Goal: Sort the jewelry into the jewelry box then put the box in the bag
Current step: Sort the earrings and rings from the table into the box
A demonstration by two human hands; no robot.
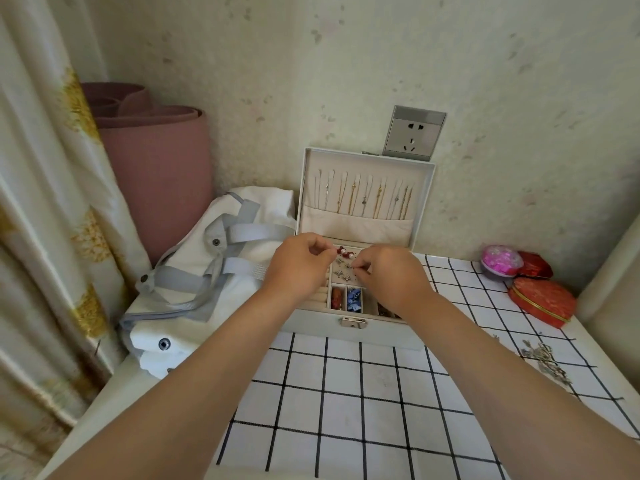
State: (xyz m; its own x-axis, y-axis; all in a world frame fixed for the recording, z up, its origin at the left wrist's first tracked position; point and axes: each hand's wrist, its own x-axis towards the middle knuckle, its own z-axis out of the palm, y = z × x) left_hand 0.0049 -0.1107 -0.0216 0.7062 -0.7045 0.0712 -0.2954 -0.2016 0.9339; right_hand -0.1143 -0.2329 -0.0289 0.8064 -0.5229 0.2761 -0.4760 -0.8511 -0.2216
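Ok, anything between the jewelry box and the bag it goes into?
Nothing visible between them: the bag lies left of the jewelry box. But grey straps cross its top, the lid stands open, and the left hand pinches an earring above the box.

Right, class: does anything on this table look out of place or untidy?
A heap of silver jewellery lies scattered on the black-and-white checked tablecloth near its right edge, apart from the open white jewellery box, unsorted. Nothing looks spilled or damaged.
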